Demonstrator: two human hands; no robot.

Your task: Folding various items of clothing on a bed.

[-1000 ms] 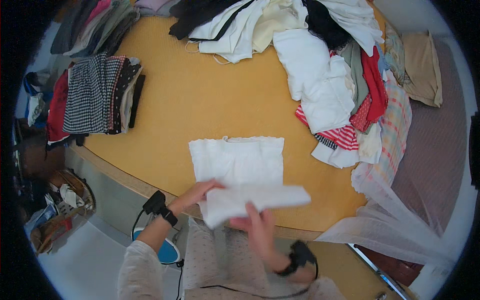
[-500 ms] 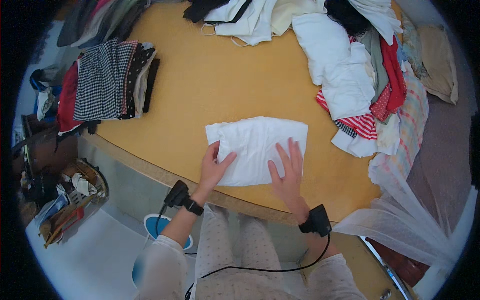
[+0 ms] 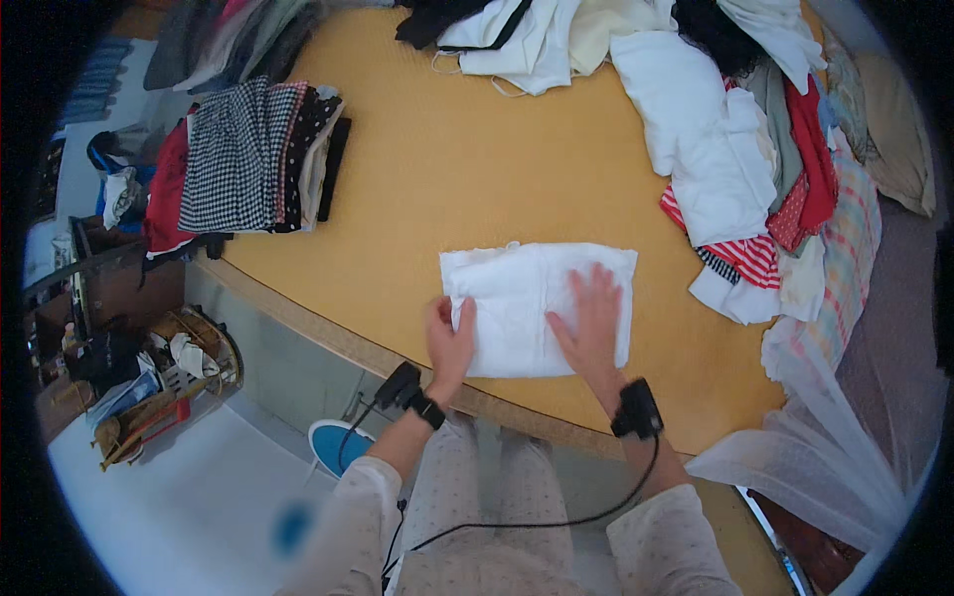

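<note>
A folded white cloth garment (image 3: 527, 318) lies flat on the table near its front edge, with slight wrinkles on top. My right hand (image 3: 594, 318) presses down on its right half, palm down with the fingers stretched out. At the left edge of the cloth is my left hand (image 3: 450, 343). Its thumb rests on the cloth, apart from the curled fingers beside the edge.
A neat stack of folded clothes (image 3: 243, 159), checked on top, stands at the table's (image 3: 447, 189) left. White garments (image 3: 711, 169) over striped and red ones are heaped at the right. More clothes (image 3: 527, 45) lie along the far side. Sheer white netting (image 3: 830, 437) hangs at the right corner.
My right hand has flattened and moved slightly up over the cloth. My left hand has slid down and outward to the cloth's left edge. The whole view has shifted a little.
</note>
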